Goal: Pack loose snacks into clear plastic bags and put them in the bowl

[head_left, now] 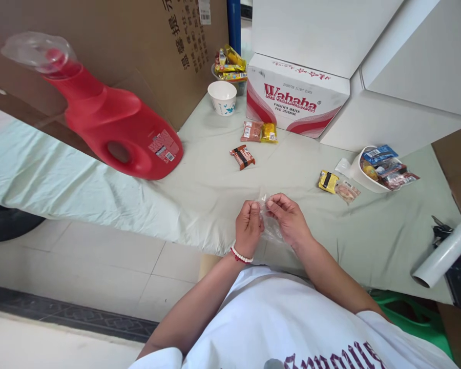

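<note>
Between my two hands is a thin clear plastic bag (272,229), hanging down near the table's front edge. My left hand (249,225), with a white and red bracelet at the wrist, pinches one side of its top. Thumb and fingers of my right hand (286,216) grip the other side. Beyond them on the cloth lies a small orange-brown snack packet (243,157). Farther back a pinkish packet (252,131) and a yellow packet (269,132) touch side by side. To the right are another yellow packet (328,181) and a pale packet (348,191).
A large red jug (138,128) stands at left, plastic film over its top. At the back are a paper cup (222,98), a bowl of snacks (230,66) and a Wahaha carton (295,100). At right are a tilted white tub (363,171) of packets and a plastic roll (445,253).
</note>
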Available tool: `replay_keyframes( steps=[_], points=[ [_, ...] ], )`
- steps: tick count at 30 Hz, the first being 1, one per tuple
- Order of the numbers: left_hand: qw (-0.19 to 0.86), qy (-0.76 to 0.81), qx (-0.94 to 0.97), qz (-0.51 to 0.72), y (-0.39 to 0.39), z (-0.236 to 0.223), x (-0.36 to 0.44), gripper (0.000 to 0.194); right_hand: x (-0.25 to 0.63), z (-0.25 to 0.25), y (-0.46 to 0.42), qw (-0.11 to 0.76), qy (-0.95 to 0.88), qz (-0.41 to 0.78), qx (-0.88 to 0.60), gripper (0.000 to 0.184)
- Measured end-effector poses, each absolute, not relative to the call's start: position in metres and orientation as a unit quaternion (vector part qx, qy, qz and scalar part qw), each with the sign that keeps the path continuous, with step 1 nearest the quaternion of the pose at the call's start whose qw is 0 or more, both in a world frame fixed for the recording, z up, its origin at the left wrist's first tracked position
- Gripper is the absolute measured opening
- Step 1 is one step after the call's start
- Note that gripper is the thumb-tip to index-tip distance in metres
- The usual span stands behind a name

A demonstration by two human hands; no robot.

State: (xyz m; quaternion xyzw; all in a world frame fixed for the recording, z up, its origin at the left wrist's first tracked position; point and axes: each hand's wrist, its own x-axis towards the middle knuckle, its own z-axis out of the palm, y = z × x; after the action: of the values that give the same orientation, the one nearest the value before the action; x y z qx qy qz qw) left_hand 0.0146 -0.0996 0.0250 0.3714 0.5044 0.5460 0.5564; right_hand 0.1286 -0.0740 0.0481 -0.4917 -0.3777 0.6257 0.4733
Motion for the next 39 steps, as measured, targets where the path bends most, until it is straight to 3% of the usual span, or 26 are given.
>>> replay_keyframes(
  steps=[8,13,21,24,28,30,36,39],
  points=[
    [0.479,0.553,0.355,0.582,-0.092,0.029,0.004,0.041,0.143,0.06,-0.076,0.493,-0.337,0.643,-0.48,0.031],
    [0.506,0.554,0.227,0.621,-0.072,0.032,-0.008,0.036,0.16,0.066,-0.076,0.501,-0.265,0.688,-0.453,0.031],
    [0.549,0.58,0.317,0.512,-0.015,0.023,-0.052,0.029,0.247,0.054,-0.028,0.463,-0.264,0.67,-0.516,0.032],
    [0.47,0.635,0.318,0.525,0.003,0.017,-0.047,0.021,0.246,0.049,-0.022,0.463,-0.244,0.669,-0.527,0.045],
    [0.257,0.707,0.339,0.565,-0.01,0.01,-0.038,0.036,0.218,0.034,-0.033,0.455,-0.265,0.655,-0.542,0.059],
    [0.205,0.732,0.367,0.537,-0.028,0.008,-0.037,0.038,0.206,0.026,-0.034,0.453,-0.272,0.635,-0.563,0.059],
    [0.415,0.695,0.526,0.261,-0.04,0.009,-0.021,0.062,0.181,0.022,-0.012,0.405,-0.284,0.611,-0.618,0.044],
    [0.409,0.697,0.534,0.249,-0.019,0.009,-0.007,0.051,0.169,0.022,-0.001,0.37,-0.322,0.584,-0.647,0.038]
  ],
)
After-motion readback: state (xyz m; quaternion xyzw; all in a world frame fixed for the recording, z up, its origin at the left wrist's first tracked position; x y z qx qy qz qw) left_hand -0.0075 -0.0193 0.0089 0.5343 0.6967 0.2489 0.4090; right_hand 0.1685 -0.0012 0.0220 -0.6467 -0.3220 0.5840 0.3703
